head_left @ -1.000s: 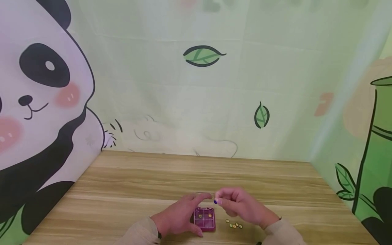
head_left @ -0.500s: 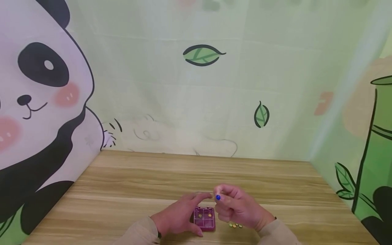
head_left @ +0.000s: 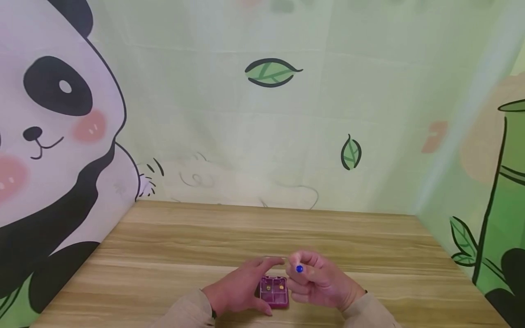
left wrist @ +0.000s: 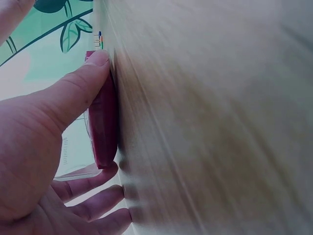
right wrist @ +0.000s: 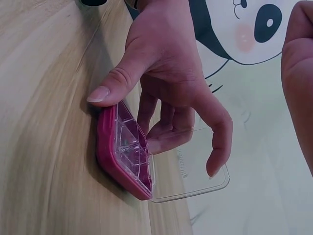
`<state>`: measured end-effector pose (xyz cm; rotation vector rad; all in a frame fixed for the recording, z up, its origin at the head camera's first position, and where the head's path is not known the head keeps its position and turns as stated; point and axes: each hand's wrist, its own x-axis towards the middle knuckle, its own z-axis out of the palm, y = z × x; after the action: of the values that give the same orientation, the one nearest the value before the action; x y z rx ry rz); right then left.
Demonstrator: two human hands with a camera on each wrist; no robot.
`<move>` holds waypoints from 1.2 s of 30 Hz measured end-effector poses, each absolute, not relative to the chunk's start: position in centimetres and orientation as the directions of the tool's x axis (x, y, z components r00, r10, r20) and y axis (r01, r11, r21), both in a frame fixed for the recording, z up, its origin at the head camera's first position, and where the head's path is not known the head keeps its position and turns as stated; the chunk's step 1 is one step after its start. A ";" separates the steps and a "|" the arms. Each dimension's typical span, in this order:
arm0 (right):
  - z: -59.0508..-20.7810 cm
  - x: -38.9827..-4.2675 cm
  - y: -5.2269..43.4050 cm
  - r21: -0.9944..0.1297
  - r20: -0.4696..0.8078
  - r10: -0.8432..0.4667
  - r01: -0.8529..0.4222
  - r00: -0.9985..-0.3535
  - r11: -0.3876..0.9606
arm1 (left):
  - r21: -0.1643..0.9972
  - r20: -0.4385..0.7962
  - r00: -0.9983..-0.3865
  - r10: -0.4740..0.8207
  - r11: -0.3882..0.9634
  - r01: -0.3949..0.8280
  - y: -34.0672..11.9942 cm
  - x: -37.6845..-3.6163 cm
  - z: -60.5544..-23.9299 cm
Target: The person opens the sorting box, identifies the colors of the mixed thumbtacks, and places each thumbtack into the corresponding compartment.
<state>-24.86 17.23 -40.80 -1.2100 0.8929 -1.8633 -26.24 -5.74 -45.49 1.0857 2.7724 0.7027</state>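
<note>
A magenta four-compartment box [head_left: 277,306] sits open on the wooden table [head_left: 164,246], held by the left hand [head_left: 239,287] curled around its left side. Just right of the box, the right hand [head_left: 320,280] pinches a small round blue piece [head_left: 300,269].

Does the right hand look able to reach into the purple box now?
Probably yes: the purple box has its clear lid open, the left hand leaves the compartments uncovered, and the right hand, pinching a blue piece, is near.
</note>
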 end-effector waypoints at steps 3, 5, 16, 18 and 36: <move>-40.8 -24.9 17.3 -0.849 0.429 -0.857 0.197 -0.287 -0.491 | 0.443 0.095 -0.743 0.663 0.640 0.628 -5.7 -26.2 -45.4; -40.8 -25.0 17.3 -0.852 0.429 -0.856 0.185 -0.290 -0.490 | 0.445 0.091 -0.744 0.662 0.641 0.625 -5.7 -26.1 -45.4; -40.2 -24.9 17.5 -0.905 0.413 -0.755 -0.139 -0.509 -0.401 | 0.459 0.073 -0.751 0.656 0.646 0.610 -5.7 -26.1 -45.3; -40.2 -24.8 17.5 -0.912 0.411 -0.716 -0.262 -0.565 -0.317 | 0.458 0.066 -0.755 0.652 0.652 0.604 -5.7 -26.1 -45.3; -41.8 -25.1 15.7 -0.037 0.443 -0.786 -0.885 -0.431 0.464 | 0.424 0.068 -0.731 0.679 0.643 0.637 -5.7 -26.3 -45.1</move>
<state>-25.11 15.66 -41.77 -1.7892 2.9868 -0.4769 -26.28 -5.75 -45.11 1.1084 2.7584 0.6538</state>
